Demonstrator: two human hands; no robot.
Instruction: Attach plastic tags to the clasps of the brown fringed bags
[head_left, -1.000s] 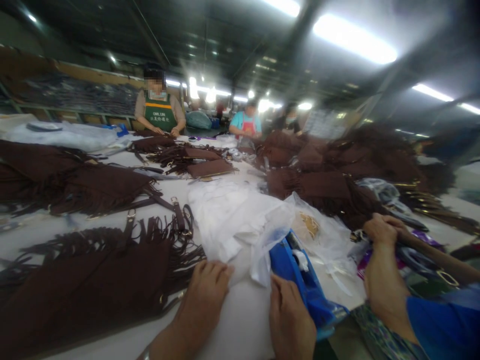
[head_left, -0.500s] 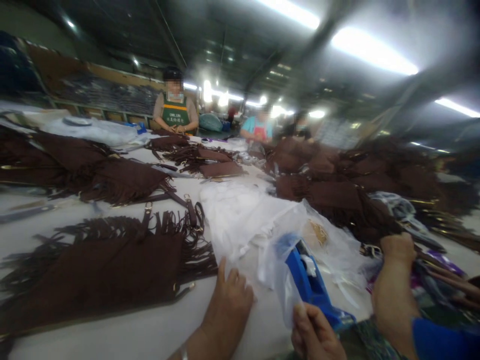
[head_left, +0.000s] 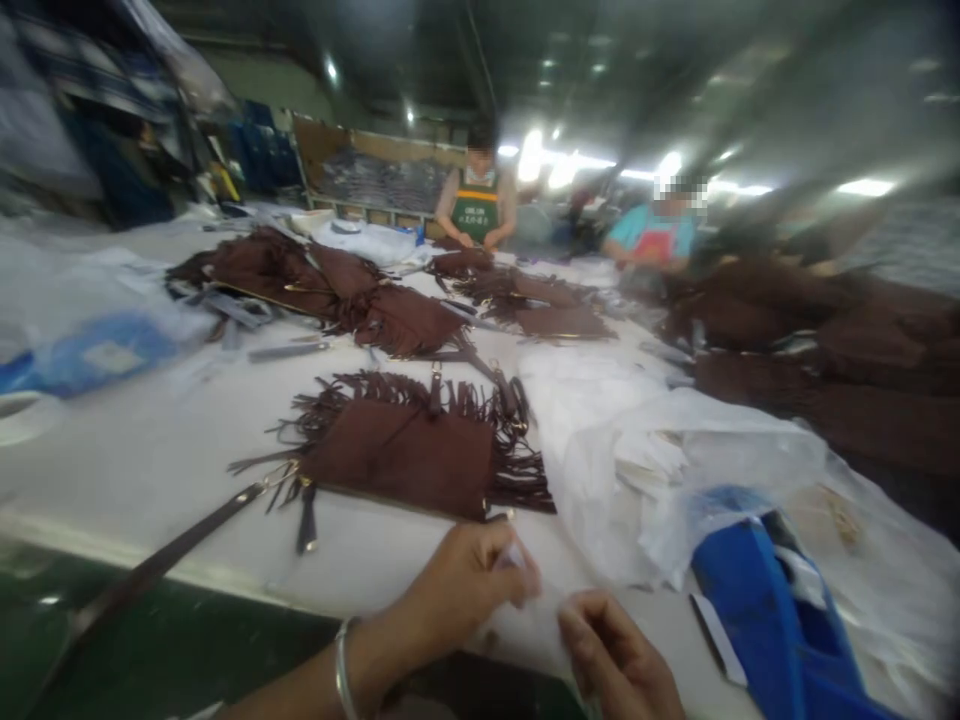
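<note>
My left hand (head_left: 491, 575), with a silver bangle at its wrist, pinches a small translucent plastic piece (head_left: 513, 556). Beside it, my right hand (head_left: 619, 655) has thumb and fingers closed together; what they hold, if anything, is blurred. A faint clear sheen lies between the two hands. Just beyond my left hand, a dark brown fringed bag (head_left: 405, 455) lies flat, its strap (head_left: 172, 555) hanging over the table's near edge. To the right of my right hand stands a blue tape dispenser (head_left: 757, 610), partly under clear plastic bags (head_left: 600, 450).
More brown fringed bags (head_left: 300, 275) lie farther back, with a large pile (head_left: 825, 340) at right. Blue-and-white plastic packing (head_left: 105, 350) and a white roll (head_left: 26, 415) sit at left. Two co-workers in aprons (head_left: 478, 208) stand across the white table (head_left: 187, 480).
The view has swung left. My left hand has risen from lying on the table to pinching a plastic piece, and my hands are closer together. Another person's arm at right has left view.
</note>
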